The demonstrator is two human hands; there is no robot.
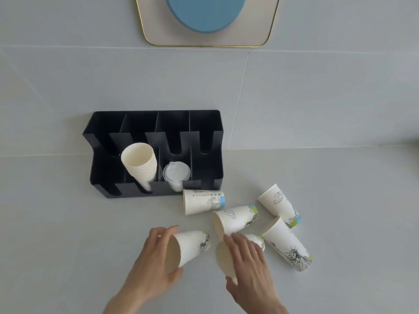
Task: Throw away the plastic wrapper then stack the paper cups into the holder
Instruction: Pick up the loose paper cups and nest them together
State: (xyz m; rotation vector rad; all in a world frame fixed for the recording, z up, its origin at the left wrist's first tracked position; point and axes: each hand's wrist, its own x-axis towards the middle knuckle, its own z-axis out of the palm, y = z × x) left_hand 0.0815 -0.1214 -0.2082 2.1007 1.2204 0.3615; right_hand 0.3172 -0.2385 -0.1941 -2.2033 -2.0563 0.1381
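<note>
A black cup holder [210,137] with several slots stands against the wall. One slot holds a stack of plain paper cups [140,165]; the slot beside it holds clear plastic lids [176,174]. Several printed paper cups lie on their sides on the counter: one near the holder [204,201], one in the middle [237,218], two at the right [280,205] [288,244]. My left hand [154,261] grips the rim of one lying cup [192,243]. My right hand [249,266] closes around another cup [255,240], covering most of it. No plastic wrapper is in view.
The grey counter [68,234] meets a grey tiled wall [317,98] behind the holder. A gold-edged panel with a blue oval [206,19] hangs on the wall above. A dark edge shows at the far right [416,146].
</note>
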